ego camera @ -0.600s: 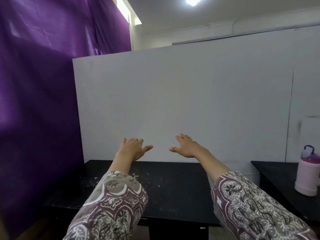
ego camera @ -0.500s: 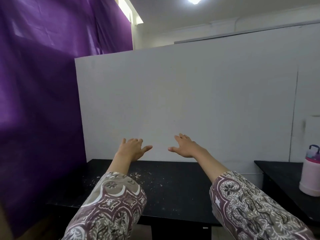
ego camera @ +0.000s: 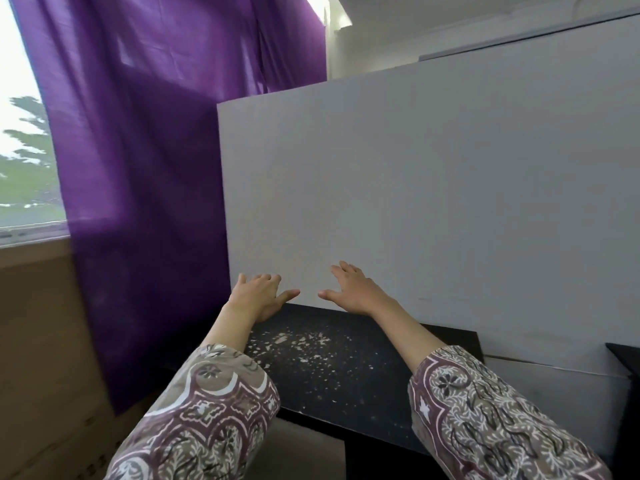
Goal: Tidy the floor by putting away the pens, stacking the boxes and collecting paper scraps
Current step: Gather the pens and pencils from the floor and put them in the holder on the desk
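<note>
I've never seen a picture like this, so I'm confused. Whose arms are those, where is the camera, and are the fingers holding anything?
The arms belong to a person who wears a camera on the head, so you see what that person sees, looking forward and down. The left hand and the right hand reach out in patterned sleeves with spread fingers and hold nothing. They are up by a big white board that stands at the back of a black table; I cannot tell if they touch it. Small pale scraps are scattered on the table. A purple curtain hangs on the left beside a window.
</note>
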`<state>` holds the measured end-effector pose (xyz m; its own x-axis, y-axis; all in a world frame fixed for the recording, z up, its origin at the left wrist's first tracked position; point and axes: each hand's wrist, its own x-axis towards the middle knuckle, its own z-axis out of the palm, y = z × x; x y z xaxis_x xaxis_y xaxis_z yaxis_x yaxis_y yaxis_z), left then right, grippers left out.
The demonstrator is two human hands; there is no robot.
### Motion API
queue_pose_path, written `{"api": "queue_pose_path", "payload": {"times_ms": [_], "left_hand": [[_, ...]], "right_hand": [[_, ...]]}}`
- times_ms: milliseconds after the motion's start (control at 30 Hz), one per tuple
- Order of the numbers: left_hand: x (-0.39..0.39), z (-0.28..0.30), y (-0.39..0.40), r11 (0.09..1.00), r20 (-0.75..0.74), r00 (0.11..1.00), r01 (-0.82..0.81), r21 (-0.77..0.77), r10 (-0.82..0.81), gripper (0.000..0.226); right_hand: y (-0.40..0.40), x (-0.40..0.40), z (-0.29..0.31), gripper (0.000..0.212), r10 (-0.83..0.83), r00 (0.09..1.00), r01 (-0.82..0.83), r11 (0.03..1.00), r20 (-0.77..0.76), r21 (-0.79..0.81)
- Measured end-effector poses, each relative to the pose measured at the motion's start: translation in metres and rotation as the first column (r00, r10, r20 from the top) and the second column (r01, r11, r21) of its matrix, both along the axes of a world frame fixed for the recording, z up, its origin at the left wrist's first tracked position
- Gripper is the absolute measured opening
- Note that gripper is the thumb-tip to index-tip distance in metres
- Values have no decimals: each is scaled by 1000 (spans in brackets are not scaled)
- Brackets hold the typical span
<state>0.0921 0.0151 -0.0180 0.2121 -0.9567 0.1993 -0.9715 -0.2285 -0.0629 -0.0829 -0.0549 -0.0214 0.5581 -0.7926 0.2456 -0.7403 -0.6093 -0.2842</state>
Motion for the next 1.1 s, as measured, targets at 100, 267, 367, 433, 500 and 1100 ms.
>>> {"api": "queue_pose_path", "payload": {"times_ms": [100,267,367,433,500,1100], "left_hand": [[17,-6,2,997,-26,997,-74,-17,74,66],[30,-18,15,982,-64,980,-189,-15,187,64],[34,-32,28,958,-95,955,-286,-28,282,62],[35,-43,40,941,-105,937,-338,-31,333,59],[34,-57,55,914,-114,908,-407,-13,403,57],[35,-168,302,651,-149,636,-718,244,757,62]], "right_hand": [[-14,22,-4,68,98,995,-98,995,12,-5],[-27,46,-10,66,249,967,-249,968,47,2],[-29,59,-16,66,359,932,-360,933,55,15],[-25,68,-25,65,421,905,-422,906,56,13],[-18,77,-35,64,485,872,-488,872,62,33],[169,164,-159,54,870,472,-872,436,145,223]]}}
